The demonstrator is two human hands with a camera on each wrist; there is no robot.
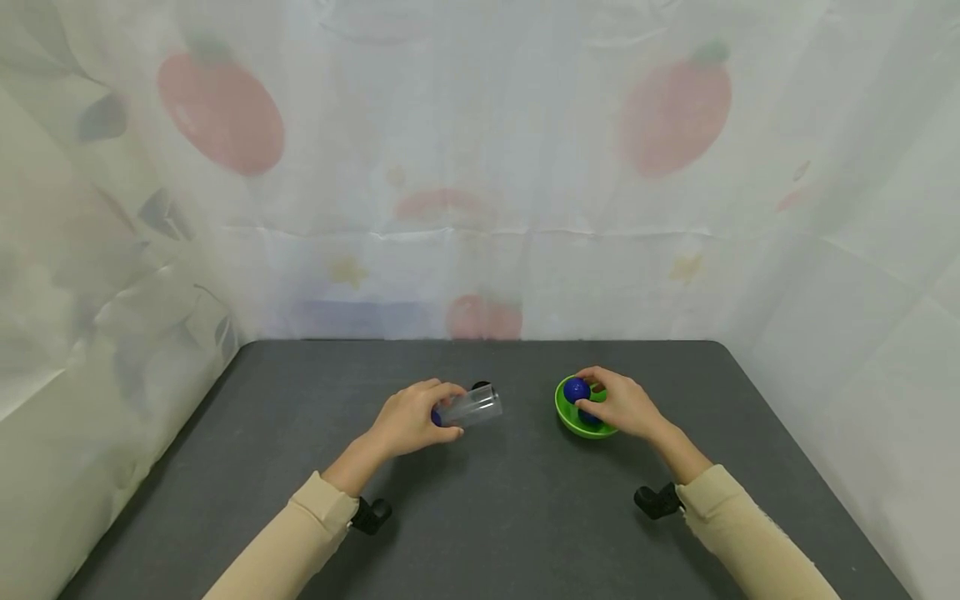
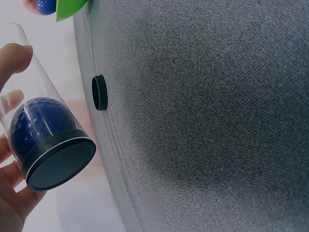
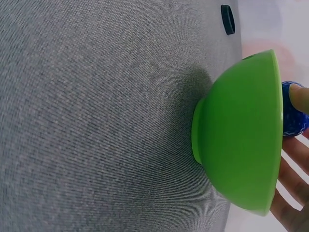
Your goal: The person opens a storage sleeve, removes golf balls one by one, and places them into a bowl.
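Your left hand (image 1: 408, 421) curls round a clear plastic tube (image 1: 471, 407), held tilted above the dark table (image 1: 480, 517) left of centre, its open end pointing right; inside it, against the black cap (image 2: 60, 164) at the hand's end, sits a blue ball (image 2: 38, 121); a small black lid (image 2: 99, 93) lies on the table just beyond the tube. Your right hand (image 1: 622, 404) rests over the green bowl (image 1: 570, 417), which stands on the table right of centre; its fingertips pinch another blue ball (image 1: 576, 389) at the bowl's rim; one more blue ball (image 1: 589, 417) lies lower in the bowl, mostly hidden under your fingers.
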